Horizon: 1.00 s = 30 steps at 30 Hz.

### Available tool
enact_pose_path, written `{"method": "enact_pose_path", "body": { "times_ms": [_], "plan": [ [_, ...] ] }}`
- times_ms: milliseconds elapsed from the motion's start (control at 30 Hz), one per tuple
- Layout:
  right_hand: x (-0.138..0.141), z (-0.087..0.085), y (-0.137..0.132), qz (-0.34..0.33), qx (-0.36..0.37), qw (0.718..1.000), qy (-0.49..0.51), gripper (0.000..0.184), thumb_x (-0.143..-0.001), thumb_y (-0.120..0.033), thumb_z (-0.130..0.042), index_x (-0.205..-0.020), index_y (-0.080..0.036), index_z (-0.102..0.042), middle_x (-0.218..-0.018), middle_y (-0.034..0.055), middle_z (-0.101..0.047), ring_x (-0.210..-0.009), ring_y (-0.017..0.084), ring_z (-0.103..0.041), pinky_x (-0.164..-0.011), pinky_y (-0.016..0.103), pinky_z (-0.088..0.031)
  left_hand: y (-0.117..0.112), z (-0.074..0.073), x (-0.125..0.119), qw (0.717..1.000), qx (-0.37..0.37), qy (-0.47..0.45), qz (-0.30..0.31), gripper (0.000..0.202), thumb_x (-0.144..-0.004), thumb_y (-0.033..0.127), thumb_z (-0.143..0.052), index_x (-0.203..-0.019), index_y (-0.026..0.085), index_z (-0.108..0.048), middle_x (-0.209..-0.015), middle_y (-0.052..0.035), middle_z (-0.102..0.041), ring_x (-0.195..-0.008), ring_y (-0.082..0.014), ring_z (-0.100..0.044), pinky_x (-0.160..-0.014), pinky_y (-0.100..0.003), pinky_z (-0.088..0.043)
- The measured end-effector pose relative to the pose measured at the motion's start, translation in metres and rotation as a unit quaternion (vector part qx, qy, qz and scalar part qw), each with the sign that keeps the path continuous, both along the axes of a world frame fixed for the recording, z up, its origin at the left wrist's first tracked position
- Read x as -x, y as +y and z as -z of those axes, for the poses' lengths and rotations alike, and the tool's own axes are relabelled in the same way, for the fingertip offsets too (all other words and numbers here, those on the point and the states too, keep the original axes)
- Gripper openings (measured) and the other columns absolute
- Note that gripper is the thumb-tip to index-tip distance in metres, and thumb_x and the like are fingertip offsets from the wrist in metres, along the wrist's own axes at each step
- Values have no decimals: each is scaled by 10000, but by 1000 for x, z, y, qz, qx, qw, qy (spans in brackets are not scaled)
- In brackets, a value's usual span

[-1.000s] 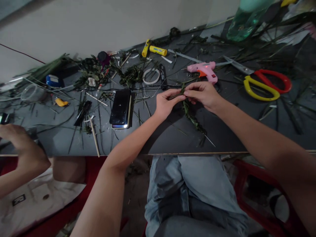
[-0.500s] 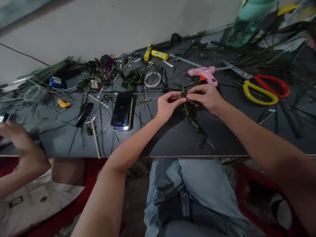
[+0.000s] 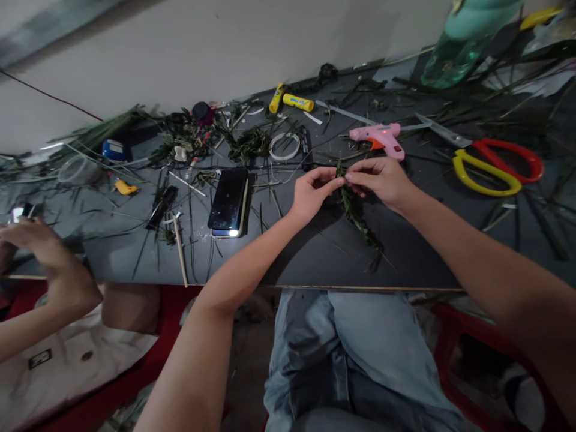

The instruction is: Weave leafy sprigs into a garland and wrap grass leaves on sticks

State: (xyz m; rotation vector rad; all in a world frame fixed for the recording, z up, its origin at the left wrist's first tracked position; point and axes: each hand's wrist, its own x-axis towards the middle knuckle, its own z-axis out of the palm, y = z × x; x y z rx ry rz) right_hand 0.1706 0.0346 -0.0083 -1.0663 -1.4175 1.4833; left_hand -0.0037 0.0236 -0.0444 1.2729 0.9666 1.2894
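Observation:
A braided strip of green leaves (image 3: 357,222) hangs from my fingers, its lower end trailing toward the table's front edge. My left hand (image 3: 315,191) pinches the strip near its upper end, thumb against fingers. Right beside it, my right hand (image 3: 380,181) is closed on the same strip, fingertips meeting those of the left. A short leafy tip sticks up above both thumbs. Just beyond my right hand lies a pink glue gun (image 3: 378,137) with an orange trigger and a small red light.
Scissors (image 3: 488,171) with red and yellow handles lie right. Phones (image 3: 228,201), one lit, are stacked left of my hands. Behind are a tape roll (image 3: 284,147), a marker (image 3: 305,144), glue sticks (image 3: 297,102) and a bottle (image 3: 459,54). A co-worker's hand (image 3: 33,234) is far left.
The view has shifted slightly, so things on the table appear a little further right. Both my hands keep their pinch on the leaf braid, with hardly any change in the fingers.

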Motion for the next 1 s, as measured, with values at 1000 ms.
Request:
{"method": "enact_pose_path", "body": {
  "times_ms": [1000],
  "plan": [
    [1, -1, -3, 41, -16, 998, -49, 256, -759, -418, -850, -721, -209, -707, -663, 31, -610, -545, 125, -507, -487, 304, -400, 4, 5, 3, 993, 100, -51, 31, 252, -826, 296, -810, -1036, 166, -759, -905, -24, -772, -923, -148, -758, -912, -334, -653]
  ]
}}
